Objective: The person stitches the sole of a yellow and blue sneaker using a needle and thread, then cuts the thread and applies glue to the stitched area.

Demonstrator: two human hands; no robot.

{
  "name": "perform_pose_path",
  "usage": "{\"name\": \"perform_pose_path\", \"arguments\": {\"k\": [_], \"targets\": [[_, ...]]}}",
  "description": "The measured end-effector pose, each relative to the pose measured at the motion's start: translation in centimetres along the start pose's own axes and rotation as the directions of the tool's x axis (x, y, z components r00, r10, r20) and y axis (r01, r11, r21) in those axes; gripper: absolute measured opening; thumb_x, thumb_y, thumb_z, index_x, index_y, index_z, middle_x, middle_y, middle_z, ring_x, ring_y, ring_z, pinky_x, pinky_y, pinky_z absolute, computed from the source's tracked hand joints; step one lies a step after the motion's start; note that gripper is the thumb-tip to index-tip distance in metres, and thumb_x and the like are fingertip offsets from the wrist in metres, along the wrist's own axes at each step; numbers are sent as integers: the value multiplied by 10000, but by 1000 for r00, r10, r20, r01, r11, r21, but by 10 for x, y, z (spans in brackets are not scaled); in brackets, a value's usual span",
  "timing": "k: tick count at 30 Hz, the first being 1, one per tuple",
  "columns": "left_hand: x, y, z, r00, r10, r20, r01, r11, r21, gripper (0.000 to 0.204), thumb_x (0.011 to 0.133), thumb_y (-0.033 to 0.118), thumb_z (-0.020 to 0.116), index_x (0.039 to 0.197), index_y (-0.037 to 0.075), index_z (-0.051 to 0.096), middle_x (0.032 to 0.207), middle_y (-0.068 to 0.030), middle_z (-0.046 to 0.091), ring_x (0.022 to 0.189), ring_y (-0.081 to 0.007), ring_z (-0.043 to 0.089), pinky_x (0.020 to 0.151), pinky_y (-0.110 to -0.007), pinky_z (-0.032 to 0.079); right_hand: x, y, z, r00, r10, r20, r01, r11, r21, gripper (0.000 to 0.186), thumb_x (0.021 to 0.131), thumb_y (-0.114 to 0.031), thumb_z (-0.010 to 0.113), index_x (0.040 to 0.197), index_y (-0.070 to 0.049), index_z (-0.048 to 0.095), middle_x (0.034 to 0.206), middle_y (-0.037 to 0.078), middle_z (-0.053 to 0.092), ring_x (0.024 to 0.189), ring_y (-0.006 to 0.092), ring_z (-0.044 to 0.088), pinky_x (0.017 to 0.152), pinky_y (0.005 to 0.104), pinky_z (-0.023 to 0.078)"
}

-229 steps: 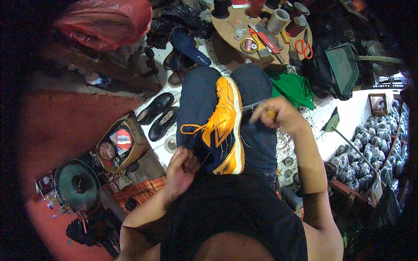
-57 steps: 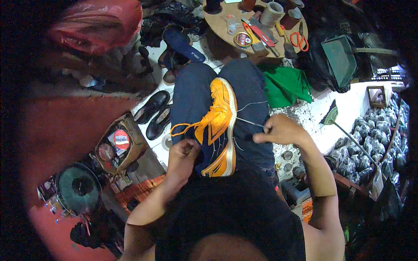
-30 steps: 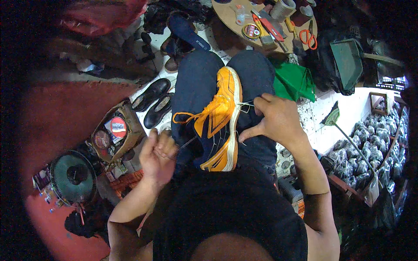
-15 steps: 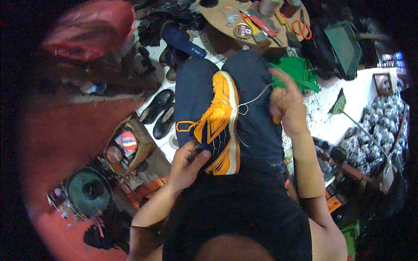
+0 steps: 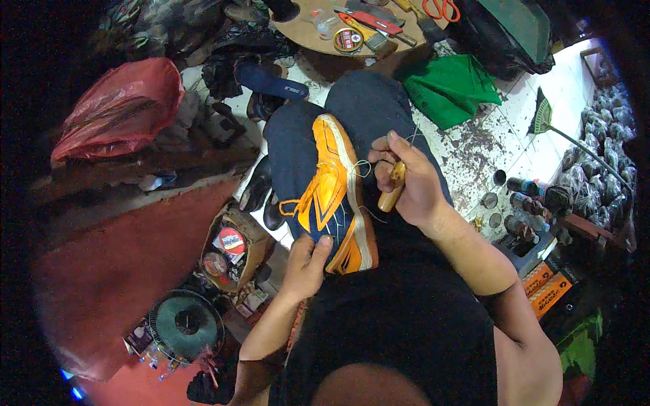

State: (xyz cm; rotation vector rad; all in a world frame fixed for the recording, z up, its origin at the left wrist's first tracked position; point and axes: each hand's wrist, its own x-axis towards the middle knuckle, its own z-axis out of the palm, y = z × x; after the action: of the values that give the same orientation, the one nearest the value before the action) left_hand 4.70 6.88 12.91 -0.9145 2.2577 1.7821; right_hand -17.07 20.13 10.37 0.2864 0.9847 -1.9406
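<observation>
An orange sneaker [image 5: 333,177] with a pale sole and dark blue lining lies on my thighs, toe pointing away from me. My left hand [image 5: 308,262] grips it near the heel opening, thumb on the dark collar. White thread [image 5: 362,166] loops out of the sole's right edge, and another loose end trails lower down. To the right of the shoe, apart from it, my right hand [image 5: 414,183] is closed around a wooden-handled awl [image 5: 389,199]. Its tip is hard to make out. A thin strand shows by the raised fingers.
Ahead stands a round work board [image 5: 305,30] with a brush, a cutter, a round tin [image 5: 348,40] and orange-handled scissors [image 5: 441,8]. A green cloth [image 5: 450,91] lies beyond my right knee. Black shoes [image 5: 258,186], a box [image 5: 250,237] and a fan [image 5: 186,325] sit at left.
My right hand has come down and in toward the shoe, the awl's handle now plainly seen. My left hand keeps hold of the sneaker. The whole view has shifted.
</observation>
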Motion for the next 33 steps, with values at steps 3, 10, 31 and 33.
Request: {"name": "perform_pose_path", "arguments": {"k": [3, 10, 31, 33], "targets": [[-2, -1, 3, 999, 24, -38, -25, 999, -27, 423, 1072, 344, 530, 1223, -34, 642, 1094, -124, 733, 1035, -188, 646, 939, -368, 483, 3, 9, -2, 998, -31, -47, 29, 998, -52, 306, 1039, -377, 584, 1002, -77, 636, 815, 16, 583, 641, 96, 531, 564, 261, 412], [-1, -8, 0, 996, -86, 4, 86, 989, -117, 401, 1063, 322, 554, 1243, -24, 647, 1130, -97, 727, 1059, -156, 628, 965, -355, 478, -3, -2, 2, 998, -49, -40, 41, 983, -177, 328, 1039, -378, 536, 960, -75, 633, 860, 24, 635, 583, 106, 531, 545, 263, 416], [1, -15, 0, 998, -49, 37, 56, 974, -221, 369, 1064, 308, 575, 1254, -1, 639, 1155, -50, 702, 1077, -130, 597, 983, -334, 454, -7, -38, -3, 745, -226, 628, 518, -397, -757, 137, 880, -112, 657, 925, -70, 535, 773, 170, 672, 705, 381, 687, 602, 479, 549], [0, -17, 1, 997, -71, 30, 76, 974, -214, 365, 1063, 302, 577, 1257, -1, 637, 1162, -53, 700, 1086, -131, 595, 989, -333, 450, -4, -41, -5, 773, -151, 616, 570, -262, -779, 156, 914, -178, 664, 979, -68, 576, 809, 156, 701, 698, 351, 699, 591, 452, 548]]}}
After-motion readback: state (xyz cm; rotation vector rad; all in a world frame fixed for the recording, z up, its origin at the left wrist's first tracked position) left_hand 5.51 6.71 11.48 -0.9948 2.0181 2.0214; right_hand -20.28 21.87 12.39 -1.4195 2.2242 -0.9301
